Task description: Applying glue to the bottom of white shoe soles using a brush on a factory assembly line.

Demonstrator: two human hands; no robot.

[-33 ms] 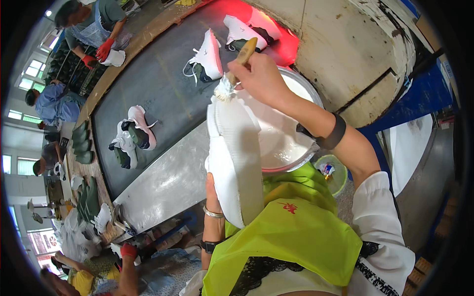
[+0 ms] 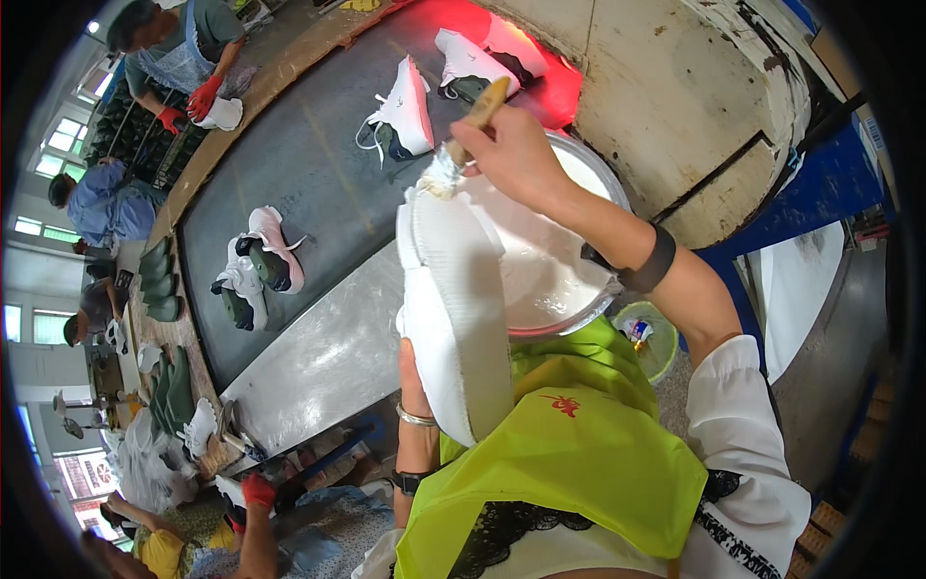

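Note:
My right hand (image 2: 521, 154) is closed around the wooden handle of a brush (image 2: 446, 174). The white-coated bristles touch the upper end of a large white shoe (image 2: 453, 318), its underside turned up to me. My left hand (image 2: 411, 376) grips the shoe from its left side near the lower end; most of the fingers are hidden behind it. Just right of the shoe, under my right forearm, stands a round basin (image 2: 614, 181) with white liquid in it, its near-left part covered by the shoe.
White-and-dark shoes (image 2: 405, 106) stand on the dark belt (image 2: 318, 174), some in red light beside a beige machine housing (image 2: 656, 116). A metal strip (image 2: 318, 357) edges the belt. A green bin (image 2: 666, 352) is at right. Co-workers (image 2: 193, 48) with red gloves work at left.
The shoe has shifted slightly left. The brush has tilted a little and its bristles now press onto the shoe's upper end.

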